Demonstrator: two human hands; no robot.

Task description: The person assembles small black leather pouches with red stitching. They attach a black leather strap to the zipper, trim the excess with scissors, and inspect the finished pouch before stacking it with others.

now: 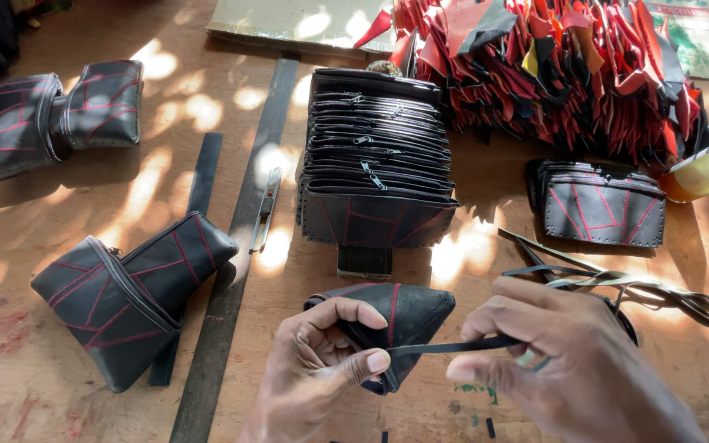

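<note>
The left hand [313,369] pinches a black pouch [395,320] with red stitching low over the table [26,361]. Its thumb and fingers are closed on the pouch edge, likely to keep it from sliding. The right hand [560,361] has its fingers closed on a thin black strip [445,347] that runs straight to the pouch edge. The strip looks pulled tight, maybe so it can go through the edge.

A stack of pouches [375,156] stands just behind, like a neat row ready to pick from. More black strips [617,283] lie near the right hand, easy to reach. Two finished pouches [125,295] rest on the left.

The right hand hides where the strip ends. The pile of red and black scraps [551,66] is cut off at the top. Tiny holes in the held pouch are hard to see.
</note>
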